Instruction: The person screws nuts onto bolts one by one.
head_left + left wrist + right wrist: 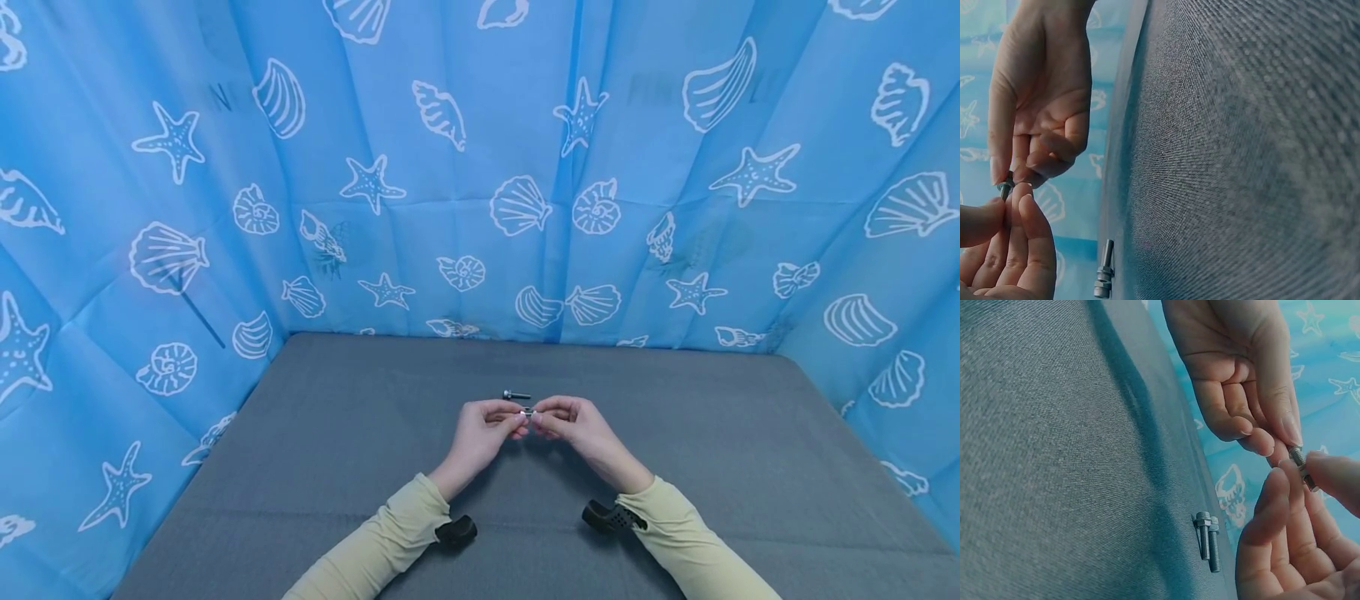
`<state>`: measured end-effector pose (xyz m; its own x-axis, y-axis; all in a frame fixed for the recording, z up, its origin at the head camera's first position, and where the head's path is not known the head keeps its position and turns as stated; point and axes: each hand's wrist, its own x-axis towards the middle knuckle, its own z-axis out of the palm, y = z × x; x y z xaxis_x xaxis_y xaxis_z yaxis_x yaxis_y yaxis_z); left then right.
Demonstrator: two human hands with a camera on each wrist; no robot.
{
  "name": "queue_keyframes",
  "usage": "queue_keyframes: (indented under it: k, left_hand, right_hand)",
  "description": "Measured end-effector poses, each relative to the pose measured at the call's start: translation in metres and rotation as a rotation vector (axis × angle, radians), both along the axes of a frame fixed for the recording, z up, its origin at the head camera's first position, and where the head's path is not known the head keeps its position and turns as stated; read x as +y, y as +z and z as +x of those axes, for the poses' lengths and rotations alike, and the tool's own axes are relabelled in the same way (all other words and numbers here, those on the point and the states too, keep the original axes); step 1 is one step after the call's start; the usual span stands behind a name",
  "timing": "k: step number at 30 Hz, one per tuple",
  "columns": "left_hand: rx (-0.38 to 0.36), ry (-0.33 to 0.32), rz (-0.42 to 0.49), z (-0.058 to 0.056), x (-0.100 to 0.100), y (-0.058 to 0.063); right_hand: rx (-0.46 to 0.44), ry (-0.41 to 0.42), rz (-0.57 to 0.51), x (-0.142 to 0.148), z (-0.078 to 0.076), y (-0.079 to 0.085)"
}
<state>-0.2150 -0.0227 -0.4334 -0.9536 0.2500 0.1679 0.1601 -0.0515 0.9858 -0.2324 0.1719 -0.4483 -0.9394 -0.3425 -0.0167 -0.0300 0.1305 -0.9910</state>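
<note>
Both hands meet over the table, pinching a small metal bolt (528,412) between them. My left hand (480,432) has thumb and fingertips on one end of it. From the other side, my right hand (587,429) grips it between thumb and forefinger. The right wrist view shows threads on the bolt (1301,466) and a wider ring like a nut around its middle; the fingertips partly hide both ends. Just beyond the fingers, two more bolts (1208,540) with hex heads lie side by side on the table.
The grey cloth-covered table (360,467) spreads out around the hands. A blue curtain (465,217) with white shells and starfish hangs behind it and along both sides. Dark wrist mounts (457,532) poke out beneath the light sleeves (375,542).
</note>
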Motion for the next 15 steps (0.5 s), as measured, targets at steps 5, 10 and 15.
queue_keyframes:
  k: [5, 10, 15]
  left_hand:
    - [0.02, 0.0, 0.01, 0.001, 0.0008, 0.0002]
    - [0.018, 0.0, 0.003, 0.0018, 0.0004, 0.0005]
    - [0.019, 0.004, 0.011, 0.002, -0.0004, 0.0001]
  right_hand:
    - [-0.019, 0.003, 0.007, -0.0017, 0.0015, 0.0012]
    - [-0.011, 0.029, -0.063, 0.0003, 0.0018, 0.0022]
    - [0.016, 0.034, -0.023, -0.0005, -0.0008, 0.0005]
